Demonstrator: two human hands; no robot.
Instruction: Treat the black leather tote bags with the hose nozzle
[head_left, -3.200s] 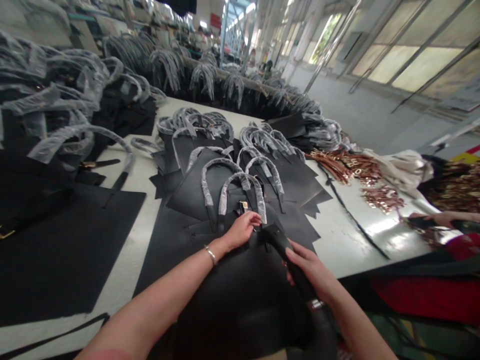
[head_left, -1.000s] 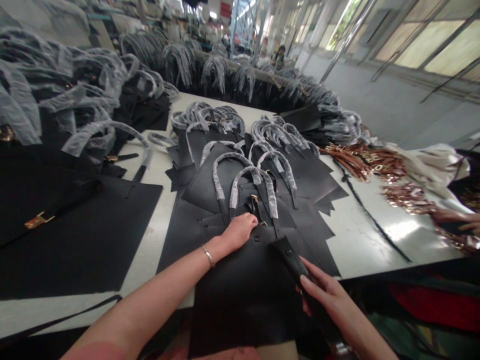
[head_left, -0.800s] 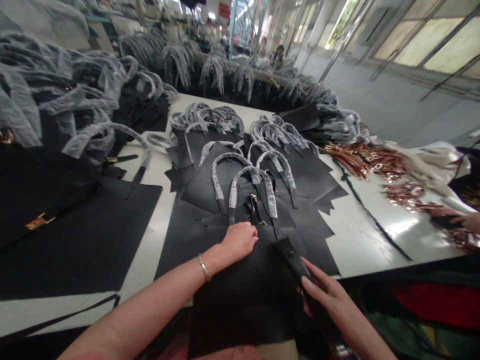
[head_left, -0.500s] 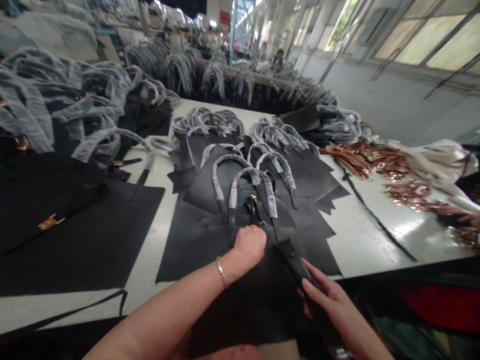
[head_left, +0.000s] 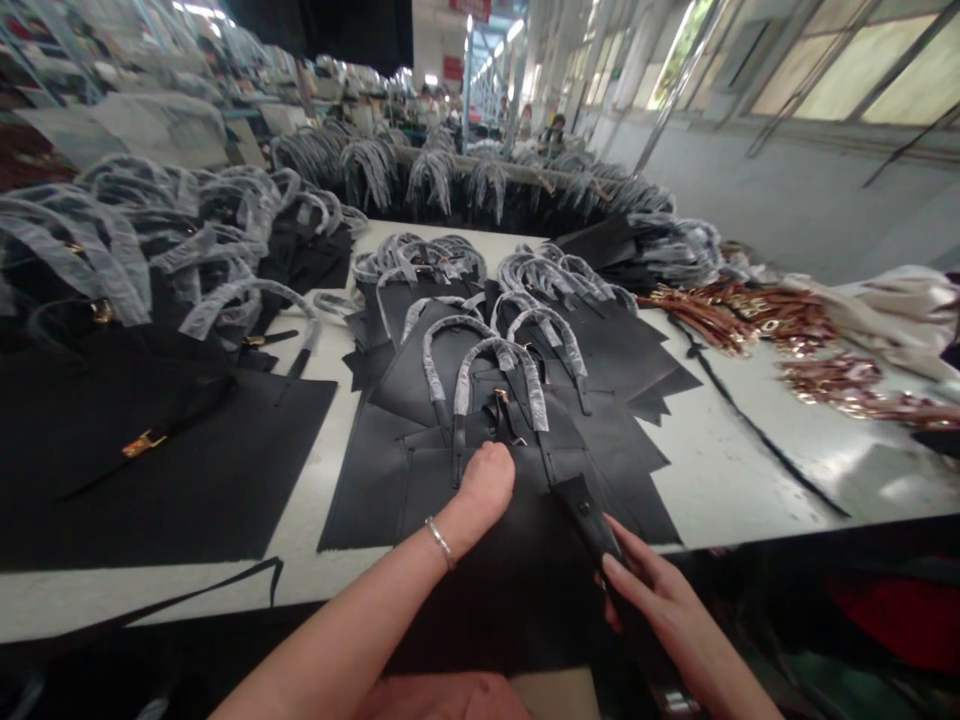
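Note:
My left hand is closed in a fist, low over a black bag panel. Its fingertips are hidden, so what they pinch does not show. Just beyond the knuckles is a short black strap with a gold buckle. A bag handle in clear plastic wrap arches over that strap. To the right, my right hand grips a long, thick black strap-like piece, thumb on top. Its wide end, with a small dark fitting, rests against the panel; its near end shows some metal.
More black panels with wrapped handles overlap beyond my hands. A larger panel pile lies left. Brown straps with gold hardware are heaped right on the pale table, beside a black cord. Wrapped handles hang behind.
My left fist has shifted slightly left and away from me. The right hand keeps its grip on the black strap-like piece, almost in place. The camera view has tilted a little.

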